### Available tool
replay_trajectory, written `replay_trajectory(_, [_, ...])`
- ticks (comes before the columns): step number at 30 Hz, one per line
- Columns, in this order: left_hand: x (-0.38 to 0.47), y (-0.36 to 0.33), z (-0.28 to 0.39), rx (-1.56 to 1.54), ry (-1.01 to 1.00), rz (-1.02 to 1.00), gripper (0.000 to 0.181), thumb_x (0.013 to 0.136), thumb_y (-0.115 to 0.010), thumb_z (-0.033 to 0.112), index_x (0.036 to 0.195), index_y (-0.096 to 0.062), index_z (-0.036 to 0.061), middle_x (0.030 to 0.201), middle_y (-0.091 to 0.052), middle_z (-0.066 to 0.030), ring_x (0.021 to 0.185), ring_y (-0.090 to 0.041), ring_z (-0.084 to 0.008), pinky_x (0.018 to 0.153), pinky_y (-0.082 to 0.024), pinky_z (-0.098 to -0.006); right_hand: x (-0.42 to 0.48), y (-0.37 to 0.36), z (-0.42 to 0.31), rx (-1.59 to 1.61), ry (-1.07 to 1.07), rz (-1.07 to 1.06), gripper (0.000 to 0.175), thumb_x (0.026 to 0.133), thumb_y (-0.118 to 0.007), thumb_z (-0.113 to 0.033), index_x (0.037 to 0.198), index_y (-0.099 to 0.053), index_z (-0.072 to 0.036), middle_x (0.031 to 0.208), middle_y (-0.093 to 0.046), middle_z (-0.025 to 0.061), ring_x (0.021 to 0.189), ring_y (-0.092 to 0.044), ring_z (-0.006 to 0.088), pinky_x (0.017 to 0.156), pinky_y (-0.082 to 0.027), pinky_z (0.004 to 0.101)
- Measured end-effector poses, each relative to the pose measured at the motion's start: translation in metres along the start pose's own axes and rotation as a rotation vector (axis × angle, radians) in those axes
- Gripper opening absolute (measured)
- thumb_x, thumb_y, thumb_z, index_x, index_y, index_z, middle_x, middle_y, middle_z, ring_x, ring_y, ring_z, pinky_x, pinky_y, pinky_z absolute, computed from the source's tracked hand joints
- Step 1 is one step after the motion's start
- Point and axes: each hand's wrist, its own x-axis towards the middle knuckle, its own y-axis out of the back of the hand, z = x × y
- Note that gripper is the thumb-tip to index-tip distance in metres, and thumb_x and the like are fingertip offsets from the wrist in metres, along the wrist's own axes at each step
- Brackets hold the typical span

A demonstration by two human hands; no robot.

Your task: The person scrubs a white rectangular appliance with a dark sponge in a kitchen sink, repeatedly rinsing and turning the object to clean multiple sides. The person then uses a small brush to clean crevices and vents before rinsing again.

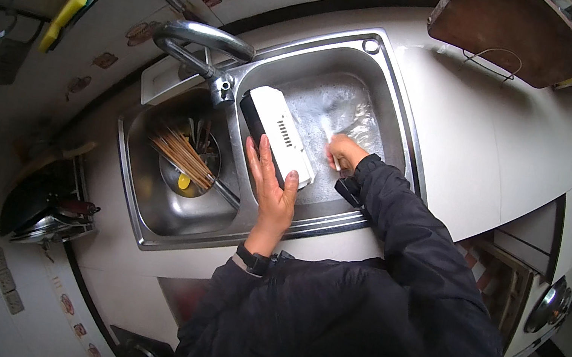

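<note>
A white plastic container (278,125) with a row of slots and a black side lies slanted in the right sink basin (306,196). My left hand (274,194) grips its near end, the thumb on the right and the fingers towards the black side. In my right hand (347,152) is a slender white stick-like tool (328,131), blurred and too hidden to name exactly. That fist is over the basin, to the right of the container and apart from it. Water glints on the basin floor beyond. A small black object (348,190) shows below my right wrist.
In the left basin (187,218), a bundle of chopsticks (186,158) leans across a metal bowl (166,174) holding utensils. The faucet (200,46) arches behind the basins. A wooden cutting board (512,32) stands at the back right. Knives (50,229) are at the left.
</note>
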Motion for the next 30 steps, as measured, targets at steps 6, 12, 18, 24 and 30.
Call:
replay_trajectory(6, [-0.002,0.004,0.001,-0.019,0.012,-0.005,0.072,0.098,-0.055,0.023,0.157,-0.019,0.0034,0.162,-0.002,-0.0271,0.151,-0.011,-0.0394,0.119,-0.017,-0.0458,-0.079,0.018,-0.062,-0.254,0.21,0.563,0.019,0.093,-0.057,-0.019,0.098,-0.066,-0.003,0.096,-0.07,0.0195,0.095,-0.067,0.0356,0.084,-0.053,0.0436])
replay_trajectory(12, [-0.003,0.0,-0.001,0.0,0.001,0.013,0.073,0.098,-0.055,0.025,0.157,-0.019,0.0034,0.162,-0.006,-0.0274,0.151,-0.011,-0.0401,0.119,-0.017,-0.0467,-0.219,0.002,-0.097,-0.096,0.74,0.292,0.025,0.1,-0.052,-0.025,0.091,-0.061,-0.003,0.08,-0.064,0.0148,0.077,-0.064,0.0293,0.07,-0.048,0.0398])
replay_trajectory(18, [-0.003,-0.001,-0.003,-0.003,0.002,0.018,0.074,0.097,-0.056,0.029,0.157,-0.02,0.0038,0.162,-0.008,-0.0278,0.151,-0.011,-0.0411,0.119,-0.015,-0.0474,-0.26,-0.016,-0.118,-0.154,0.685,0.228,0.028,0.098,-0.052,-0.026,0.09,-0.062,-0.002,0.083,-0.064,0.0244,0.081,-0.062,0.0467,0.073,-0.049,0.0502])
replay_trajectory(24, [-0.007,0.003,-0.005,0.025,0.034,0.035,0.076,0.097,-0.054,0.029,0.158,-0.015,0.0046,0.162,-0.003,-0.0281,0.15,-0.009,-0.0426,0.119,-0.013,-0.0491,-0.252,-0.011,-0.125,-0.263,0.805,0.261,0.027,0.098,-0.053,-0.025,0.087,-0.06,-0.001,0.081,-0.063,0.0248,0.079,-0.061,0.0451,0.07,-0.048,0.0481])
replay_trajectory(30, [-0.007,0.004,-0.006,0.015,0.004,0.024,0.076,0.097,-0.054,0.03,0.158,-0.015,0.0047,0.162,-0.003,-0.0278,0.15,-0.009,-0.0422,0.119,-0.013,-0.0489,-0.254,-0.022,-0.125,-0.239,0.91,0.255,0.026,0.098,-0.053,-0.024,0.09,-0.06,-0.001,0.081,-0.062,0.0247,0.079,-0.061,0.046,0.07,-0.048,0.0471])
